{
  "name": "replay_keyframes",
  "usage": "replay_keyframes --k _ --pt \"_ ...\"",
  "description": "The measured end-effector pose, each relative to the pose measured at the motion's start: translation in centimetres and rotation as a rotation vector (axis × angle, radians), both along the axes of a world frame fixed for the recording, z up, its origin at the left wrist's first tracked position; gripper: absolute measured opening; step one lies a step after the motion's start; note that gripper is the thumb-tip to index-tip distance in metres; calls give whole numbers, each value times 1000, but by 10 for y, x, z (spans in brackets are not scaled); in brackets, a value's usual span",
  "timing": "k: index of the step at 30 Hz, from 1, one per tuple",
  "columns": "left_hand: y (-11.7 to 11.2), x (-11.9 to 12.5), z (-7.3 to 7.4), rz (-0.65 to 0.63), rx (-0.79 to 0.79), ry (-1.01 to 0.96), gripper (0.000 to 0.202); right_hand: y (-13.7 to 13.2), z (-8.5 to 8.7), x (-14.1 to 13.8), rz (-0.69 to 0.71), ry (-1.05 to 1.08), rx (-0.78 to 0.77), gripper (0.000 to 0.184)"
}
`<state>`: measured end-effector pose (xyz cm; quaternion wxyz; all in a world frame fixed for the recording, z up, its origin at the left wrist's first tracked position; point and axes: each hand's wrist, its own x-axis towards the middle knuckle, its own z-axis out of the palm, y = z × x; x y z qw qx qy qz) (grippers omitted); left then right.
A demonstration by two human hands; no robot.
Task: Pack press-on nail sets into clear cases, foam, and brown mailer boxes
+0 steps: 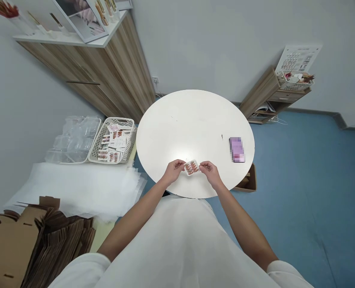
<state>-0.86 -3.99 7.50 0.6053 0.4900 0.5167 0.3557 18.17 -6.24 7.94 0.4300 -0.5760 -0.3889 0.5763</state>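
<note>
Between my two hands is a small flat pack of press-on nails [192, 167], pale-edged with rows of reddish-brown nail shapes. It is tilted a little, close to the near part of the round white table [192, 108]. My left hand [174, 169] pinches its left edge between thumb and fingers. On the opposite side, my right hand [210, 171] grips the right edge the same way. Whether the pack touches the tabletop I cannot tell.
A purple box-like item [237, 149], pixelated, lies on the table's right. To the left stand a white basket [91, 150] of similar packs, clear plastic containers [75, 136], white sheets [84, 188] and folded cardboard [12, 244]. An open carton [252, 182] sits beneath the table's right edge.
</note>
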Motion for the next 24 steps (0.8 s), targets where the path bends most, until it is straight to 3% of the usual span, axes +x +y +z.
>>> replay_keyframes --k 4,7,12,16,24 --pt "3 9 3 -128 59 46 16 6 2 7 100 -57 35 31" --pt "0 14 6 -109 62 71 20 7 0 5 138 -29 43 25" --pt "-20 14 -2 -6 -39 92 38 0 -10 -1 -68 131 -58 28" --pt "-34 14 -12 10 -80 48 33 -6 -16 -7 -161 256 -108 30" --pt "-31 19 -11 176 38 111 42 -17 -19 -21 -251 70 -36 29"
